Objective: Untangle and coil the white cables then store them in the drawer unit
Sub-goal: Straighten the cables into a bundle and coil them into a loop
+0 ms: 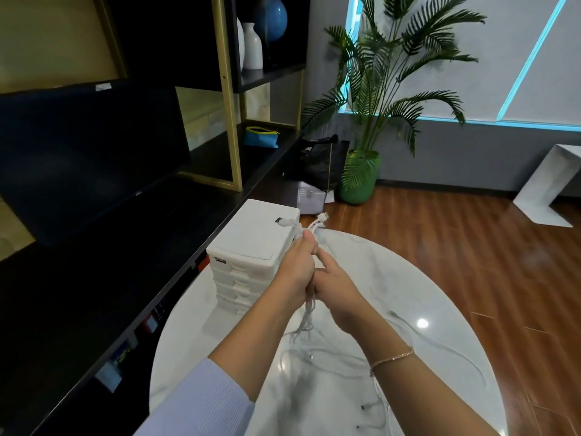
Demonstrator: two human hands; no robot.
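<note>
- Ribbed pale-lilac sleeve (pixel 201 401) on the left arm, nearest the camera; thin gold chain bracelet (pixel 393 359) on the right wrist.
- Glossy white marble-look round worktop (pixel 440 278) under the hands, w/ a lamp glare spot right of them.
- White cables (pixel 317 350): thin, smooth, rubbery; loose tangled loops lie on the worktop below & right of the hands, plug ends scattered nearer the camera.
- Left hand (pixel 297 265) fisted round a bunch of the cables held upright; connector ends stick out above the fist, strands hang down blurred beneath it.
- Right hand (pixel 338 286) pressed against the left, fingers on the same bunch; exact grip can't tell.
- White plastic drawer unit (pixel 251 243) just left of & behind the hands on the worktop: boxy, rounded corners, flat lid, stacked drawers closed; contents not visible.
- Beyond: black shelving w/ gold frame, dark monitor (pixel 88 152) far left, blue pouch (pixel 261 137), white vases (pixel 251 47), palm in green pot (pixel 360 177), wood-plank floor (pixel 456 234).
</note>
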